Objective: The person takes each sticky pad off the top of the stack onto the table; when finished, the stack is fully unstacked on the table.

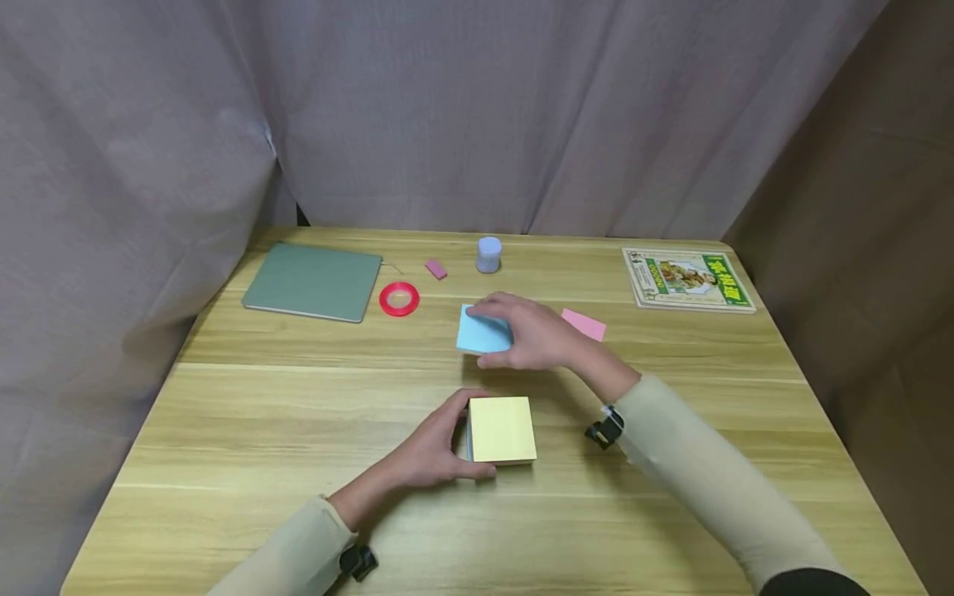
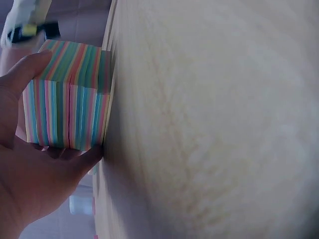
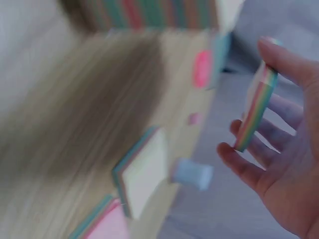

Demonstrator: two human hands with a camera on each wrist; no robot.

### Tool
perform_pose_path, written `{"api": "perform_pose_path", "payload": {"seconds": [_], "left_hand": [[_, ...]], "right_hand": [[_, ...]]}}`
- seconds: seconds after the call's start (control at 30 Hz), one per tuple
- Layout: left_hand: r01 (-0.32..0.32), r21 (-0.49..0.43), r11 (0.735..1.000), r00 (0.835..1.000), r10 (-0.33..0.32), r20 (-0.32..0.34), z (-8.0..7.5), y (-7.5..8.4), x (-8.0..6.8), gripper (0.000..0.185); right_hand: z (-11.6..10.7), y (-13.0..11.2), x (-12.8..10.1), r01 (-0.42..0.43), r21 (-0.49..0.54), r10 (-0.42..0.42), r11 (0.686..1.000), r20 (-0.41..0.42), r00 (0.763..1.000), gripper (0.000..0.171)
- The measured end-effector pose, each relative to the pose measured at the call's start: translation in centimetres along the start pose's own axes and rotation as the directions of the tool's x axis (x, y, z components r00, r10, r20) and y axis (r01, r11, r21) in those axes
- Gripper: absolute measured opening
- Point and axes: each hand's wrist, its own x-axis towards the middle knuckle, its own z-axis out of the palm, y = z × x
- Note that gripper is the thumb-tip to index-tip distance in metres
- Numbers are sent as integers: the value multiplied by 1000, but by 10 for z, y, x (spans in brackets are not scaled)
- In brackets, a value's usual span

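- While the left hand [image 1: 436, 451] curls round the left side of the paper block [image 1: 502, 429], thumb and fingers gripping its striped edge, the block sits on the tabletop [image 1: 261, 414] near the middle, closer to the front edge.
- The right hand [image 1: 532, 335] lies just beyond the block, toward the back edge, and pinches a thin slab of sheets [image 1: 483, 331] between thumb and fingertips; its top sheet is blue.
- The right wrist view shows that slab [image 3: 255, 108] on edge between thumb and fingers, its striped side showing, apart from the table.
- The slab lies straight behind the block, and the right hand is the nearer to it.
- Toward the back edge lie a pink note [image 1: 584, 324], a red tape ring [image 1: 399, 299], a small jar [image 1: 489, 254], a green pad [image 1: 313, 281] and a book [image 1: 689, 280].
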Motion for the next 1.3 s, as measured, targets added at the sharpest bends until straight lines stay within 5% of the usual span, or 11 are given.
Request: {"api": "perform_pose_path", "payload": {"seconds": [0.27, 0.6, 0.87, 1.1, 1.3], "left_hand": [[1, -18, 1000, 1000, -1, 11, 1, 1, 1, 84], [-10, -23, 1000, 1000, 10, 13, 1, 1, 2, 83], [3, -18, 1000, 1000, -3, 16, -1, 1, 2, 84], [3, -9, 1000, 1000, -3, 12, -1, -1, 2, 83], [-1, -17, 1000, 1000, 1, 9, -1, -2, 0, 85]], "right_hand": [[32, 41, 51, -107, -13, 107, 994, 34, 994, 73], [49, 48, 70, -163, -127, 177, 978, 103, 979, 70], [43, 45, 68, -151, -184, 178, 971, 137, 974, 71], [28, 34, 54, -119, -67, 126, 991, 112, 986, 68], [9, 1, 17, -32, 12, 30, 999, 131, 991, 64]]}}
